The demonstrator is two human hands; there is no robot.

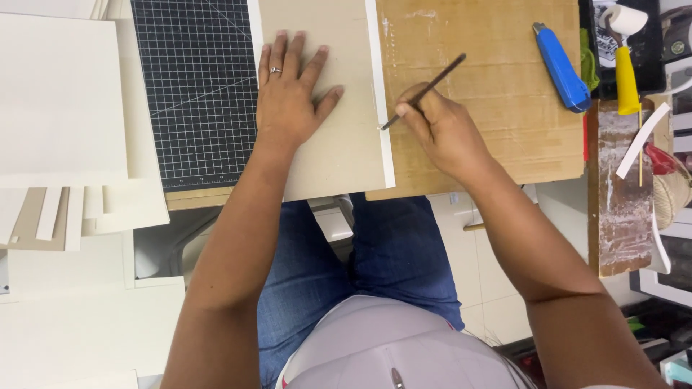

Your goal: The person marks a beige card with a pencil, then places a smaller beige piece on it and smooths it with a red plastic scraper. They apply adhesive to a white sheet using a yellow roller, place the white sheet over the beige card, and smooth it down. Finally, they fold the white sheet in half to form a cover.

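My left hand (292,90) lies flat, fingers spread, on a grey-beige board (339,155) and presses it down. A white paper strip (382,101) runs along the board's right edge. My right hand (440,126) grips a thin dark brush (427,88) like a pen. Its tip touches the white strip about halfway down the board's right edge. The board rests partly on a black grid cutting mat (198,94) and partly on a brown cardboard sheet (504,108).
A blue utility knife (561,66) lies on the cardboard's right side. A small roller with a yellow handle (626,65) sits in a black tray at far right. Stacks of white sheets (61,101) and cut strips fill the left. My knees in blue jeans (375,252) show below.
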